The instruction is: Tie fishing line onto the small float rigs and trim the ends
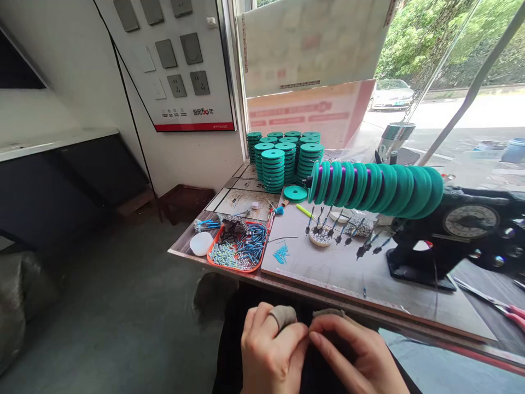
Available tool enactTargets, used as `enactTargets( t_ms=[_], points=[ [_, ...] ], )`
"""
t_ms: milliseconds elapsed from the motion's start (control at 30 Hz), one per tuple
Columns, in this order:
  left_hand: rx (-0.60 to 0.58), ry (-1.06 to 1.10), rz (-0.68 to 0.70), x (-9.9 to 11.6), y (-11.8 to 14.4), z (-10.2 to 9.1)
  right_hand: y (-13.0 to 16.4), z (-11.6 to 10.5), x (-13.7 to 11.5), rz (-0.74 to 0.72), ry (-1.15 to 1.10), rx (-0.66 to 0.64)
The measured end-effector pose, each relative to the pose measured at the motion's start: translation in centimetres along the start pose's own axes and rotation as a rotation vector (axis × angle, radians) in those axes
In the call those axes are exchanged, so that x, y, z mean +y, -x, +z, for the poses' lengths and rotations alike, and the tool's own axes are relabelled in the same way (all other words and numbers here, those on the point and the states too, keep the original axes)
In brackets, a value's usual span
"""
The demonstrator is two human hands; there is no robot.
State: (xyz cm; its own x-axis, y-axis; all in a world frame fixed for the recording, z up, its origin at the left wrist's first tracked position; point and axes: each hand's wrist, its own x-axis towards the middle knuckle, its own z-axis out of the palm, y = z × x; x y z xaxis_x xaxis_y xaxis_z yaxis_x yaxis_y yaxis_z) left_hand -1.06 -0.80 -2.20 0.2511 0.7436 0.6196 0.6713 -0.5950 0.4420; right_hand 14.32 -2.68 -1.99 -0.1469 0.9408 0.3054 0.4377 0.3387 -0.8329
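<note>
My left hand and my right hand meet in my lap, below the table's front edge. Their fingertips pinch together at one spot; whatever lies between them is too small to make out. One finger of each hand wears a grey-brown fabric cot. On the table ahead, a row of green spools sits on the horizontal shaft of a black winding machine. Small dark weights hang on lines beneath the row.
Stacks of green spools stand at the table's back by the window. An orange tray of blue and silver small parts, a white lid, a small bowl of beads and red-handled scissors lie on the table.
</note>
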Motion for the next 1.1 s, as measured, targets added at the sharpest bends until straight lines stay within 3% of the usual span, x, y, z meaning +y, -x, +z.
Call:
enactTargets(
  t_ms=[100, 167, 300, 400, 567, 800, 933, 1100],
  points=[
    [0.042, -0.015, 0.024, 0.2, -0.3, 0.0, -0.1, -0.6, -0.2, -0.028, 0.057, -0.014],
    [0.004, 0.040, -0.014, 0.2, -0.7, -0.1, -0.6, -1.7, 0.0, -0.060, 0.169, 0.064],
    [-0.152, 0.265, -0.240, 0.3, -1.2, -0.3, -3.1, -4.2, 1.7, -0.153, 0.730, 0.355],
    [-0.186, 0.402, -0.400, 0.2, -1.3, -0.3, -5.2, -5.2, 3.5, -0.172, 0.923, 0.387],
    [-0.131, 0.476, -0.483, -0.1, -1.4, -0.3, -5.4, -5.0, 3.6, -0.205, 0.927, 0.389],
    [0.034, 0.496, -0.326, -0.3, -0.5, 0.1, -1.1, -2.5, 0.0, -0.359, 0.510, 0.239],
    [0.039, 0.486, -0.245, -0.3, -0.3, 0.1, -0.4, -0.8, -0.2, -0.348, 0.425, 0.262],
    [-0.035, 0.457, -0.223, 0.1, -0.9, -0.4, -1.3, -0.8, -1.2, -0.433, 0.437, 0.287]
  ],
)
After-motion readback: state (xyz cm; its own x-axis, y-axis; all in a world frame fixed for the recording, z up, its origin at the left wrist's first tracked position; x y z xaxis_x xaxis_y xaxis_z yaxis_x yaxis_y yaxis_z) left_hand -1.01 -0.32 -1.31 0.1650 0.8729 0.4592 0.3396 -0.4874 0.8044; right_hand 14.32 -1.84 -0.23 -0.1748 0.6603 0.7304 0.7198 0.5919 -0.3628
